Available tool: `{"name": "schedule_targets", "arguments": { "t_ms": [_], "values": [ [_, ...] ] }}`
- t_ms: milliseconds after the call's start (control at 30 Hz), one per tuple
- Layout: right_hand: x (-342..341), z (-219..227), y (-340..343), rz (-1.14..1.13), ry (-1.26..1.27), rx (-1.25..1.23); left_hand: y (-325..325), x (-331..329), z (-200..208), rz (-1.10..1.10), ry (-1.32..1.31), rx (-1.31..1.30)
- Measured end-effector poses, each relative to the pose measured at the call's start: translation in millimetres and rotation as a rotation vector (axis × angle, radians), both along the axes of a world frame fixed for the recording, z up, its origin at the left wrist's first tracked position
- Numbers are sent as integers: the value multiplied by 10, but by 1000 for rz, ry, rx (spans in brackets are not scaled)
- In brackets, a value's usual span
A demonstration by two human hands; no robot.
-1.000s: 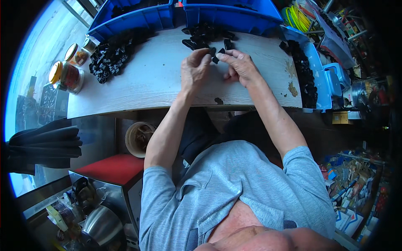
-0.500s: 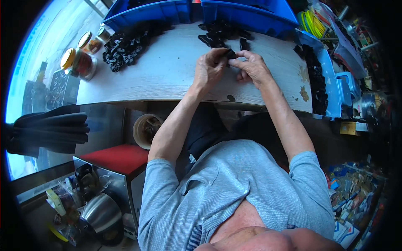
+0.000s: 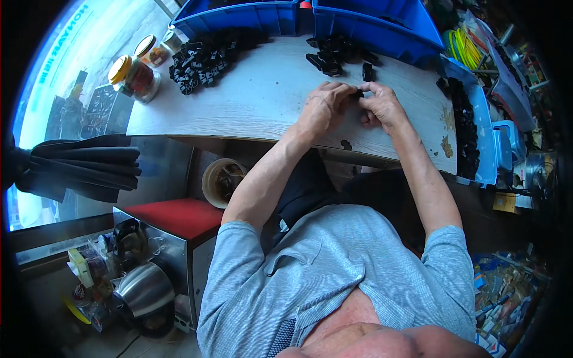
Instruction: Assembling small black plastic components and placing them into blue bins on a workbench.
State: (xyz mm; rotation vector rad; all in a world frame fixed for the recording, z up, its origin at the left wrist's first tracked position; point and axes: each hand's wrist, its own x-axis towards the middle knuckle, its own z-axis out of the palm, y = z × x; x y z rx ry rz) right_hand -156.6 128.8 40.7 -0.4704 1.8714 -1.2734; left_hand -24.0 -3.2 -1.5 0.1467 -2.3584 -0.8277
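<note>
A small black part (image 3: 359,93), mostly covered by fingers, is held between my two hands above the whitish table. My left hand (image 3: 324,110) closes over its left side, back of the hand turned up. At its right side, my right hand (image 3: 382,106) pinches with thumb and forefinger, the other fingers curled. Just beyond the hands lies a single black piece (image 3: 367,71), beside a loose heap of black parts (image 3: 328,56). A larger pile of black parts (image 3: 202,64) with pale edges sits farther left on the table.
Two blue bins (image 3: 236,21) stand along the table's far edge. A light blue bin (image 3: 484,143) holding black parts is at the right. Lidded jars (image 3: 136,79) stand at the left. Below are a bucket (image 3: 222,182), a red-topped cabinet (image 3: 179,216) and a steel kettle (image 3: 145,295).
The whole view has shifted, with the table and bins sitting farther right. My left hand has turned further over the black part, hiding more of it.
</note>
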Motion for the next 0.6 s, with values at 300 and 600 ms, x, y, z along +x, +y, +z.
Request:
{"name": "schedule_targets", "arguments": {
  "t_ms": [300,600],
  "values": [
    [25,65,-30,24,74,75,10,53,121,-6,-52,-171],
    [4,-7,-1,84,64,31,-52,30,52,-103,-59,-226]
  ]
}}
